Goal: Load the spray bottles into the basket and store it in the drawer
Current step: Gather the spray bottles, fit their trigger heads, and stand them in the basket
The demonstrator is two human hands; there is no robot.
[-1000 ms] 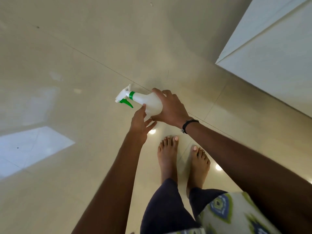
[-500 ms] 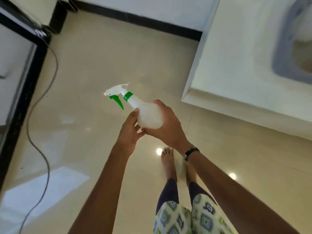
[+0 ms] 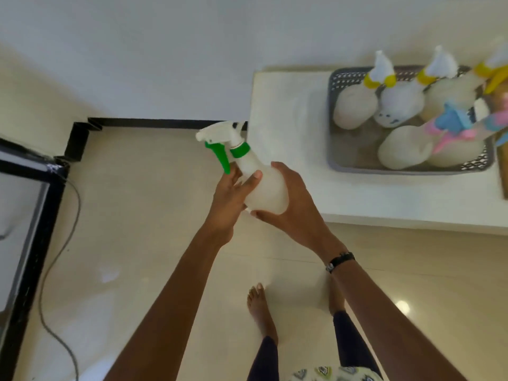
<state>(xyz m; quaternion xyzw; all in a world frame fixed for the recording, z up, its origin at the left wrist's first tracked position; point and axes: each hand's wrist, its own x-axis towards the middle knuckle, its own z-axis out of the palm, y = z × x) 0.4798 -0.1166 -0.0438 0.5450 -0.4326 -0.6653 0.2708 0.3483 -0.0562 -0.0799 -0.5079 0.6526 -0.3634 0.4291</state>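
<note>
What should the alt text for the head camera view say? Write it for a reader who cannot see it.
Both hands, left hand and right hand, hold a white spray bottle with a green trigger above a tiled floor. To the right, a grey basket on a white counter already holds several spray bottles with yellow, blue and pink heads.

One camera only, worn on the person's head — it looks steeply down and forward, wide-angled. The hands sit close at centre, arms running up from the bottom edge, bare feet on the floor below. The desk fills the upper right, blurred toward that corner.
</note>
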